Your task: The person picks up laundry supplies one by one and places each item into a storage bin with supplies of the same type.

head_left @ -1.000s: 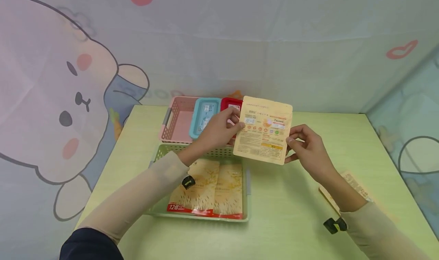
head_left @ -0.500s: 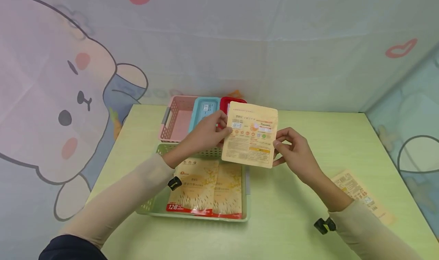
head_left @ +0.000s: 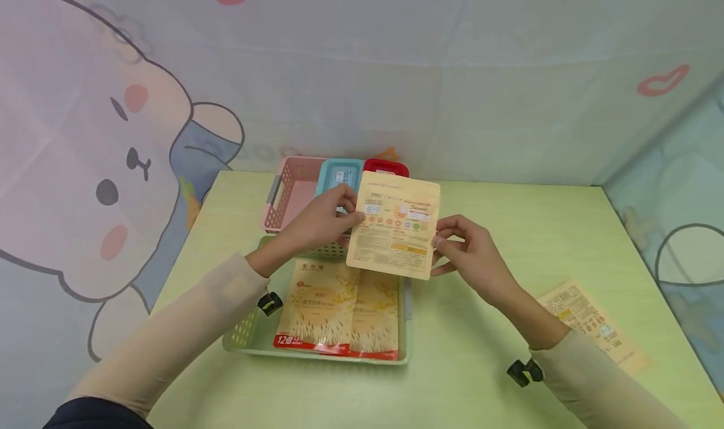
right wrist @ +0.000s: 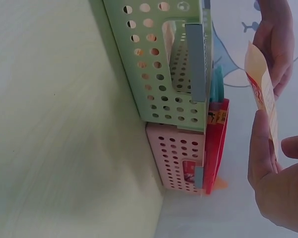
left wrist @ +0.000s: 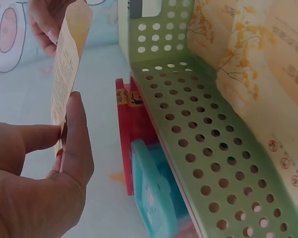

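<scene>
Both hands hold up a flat cream-yellow pouch (head_left: 390, 234), its printed text side facing the head camera. The left hand (head_left: 327, 218) pinches the pouch's left edge between thumb and fingers. On the opposite edge, the right hand (head_left: 472, 253) pinches it the same way. The pouch is raised above the back right part of a green perforated basket (head_left: 249, 341). Inside that basket lie two similar pouches, a left pouch (head_left: 319, 303) and a right pouch (head_left: 376, 316), with wheat pictures and red bottom bands. From the left wrist view, the held pouch (left wrist: 67, 69) appears nearly edge-on.
Behind the green basket stands a pink basket (head_left: 294, 193) with a blue pack (head_left: 339, 173) and a red pack (head_left: 387, 167), partly hidden. Another pouch (head_left: 594, 322) lies text side up on the table (head_left: 452, 379) beside the right forearm. A printed cloth (head_left: 452, 90) hangs behind.
Both hands have carried the pouch left and slightly down, toward the green basket. More of the pouch lying at the right has come into view as the right forearm shifted left.
</scene>
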`<action>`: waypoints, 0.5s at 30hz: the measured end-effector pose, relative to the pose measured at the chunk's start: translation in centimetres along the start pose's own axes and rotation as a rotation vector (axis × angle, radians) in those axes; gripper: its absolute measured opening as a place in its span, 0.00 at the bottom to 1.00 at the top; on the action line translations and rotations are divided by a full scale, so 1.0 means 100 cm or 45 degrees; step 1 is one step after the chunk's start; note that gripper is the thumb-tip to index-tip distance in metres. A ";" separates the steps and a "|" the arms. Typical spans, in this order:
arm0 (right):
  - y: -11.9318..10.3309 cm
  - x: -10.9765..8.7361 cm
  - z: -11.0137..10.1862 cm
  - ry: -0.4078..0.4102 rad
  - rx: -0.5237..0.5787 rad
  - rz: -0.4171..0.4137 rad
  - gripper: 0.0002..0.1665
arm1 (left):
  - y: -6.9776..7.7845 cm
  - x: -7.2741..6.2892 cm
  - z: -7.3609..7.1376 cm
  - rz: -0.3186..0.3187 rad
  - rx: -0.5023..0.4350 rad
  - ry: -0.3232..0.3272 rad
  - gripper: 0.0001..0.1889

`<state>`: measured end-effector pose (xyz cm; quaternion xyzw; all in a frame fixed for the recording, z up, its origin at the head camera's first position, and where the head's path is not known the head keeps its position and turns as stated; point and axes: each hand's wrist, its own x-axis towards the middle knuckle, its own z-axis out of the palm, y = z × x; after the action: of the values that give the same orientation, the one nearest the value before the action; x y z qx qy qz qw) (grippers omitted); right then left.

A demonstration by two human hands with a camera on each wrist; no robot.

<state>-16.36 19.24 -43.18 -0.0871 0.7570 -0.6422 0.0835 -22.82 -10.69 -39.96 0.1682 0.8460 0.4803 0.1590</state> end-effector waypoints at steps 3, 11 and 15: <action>-0.002 0.000 0.003 -0.010 -0.031 0.011 0.18 | -0.004 -0.003 -0.003 -0.001 -0.006 -0.018 0.17; -0.006 -0.001 0.013 -0.076 -0.091 0.017 0.17 | -0.015 -0.012 -0.009 -0.044 0.012 -0.030 0.20; -0.006 -0.001 0.016 -0.118 -0.100 0.040 0.16 | -0.017 -0.017 -0.010 -0.056 0.020 -0.034 0.19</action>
<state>-15.91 17.65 -42.83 -0.1081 0.7782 -0.6059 0.1251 -21.95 -13.03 -40.75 0.1574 0.8509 0.4679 0.1796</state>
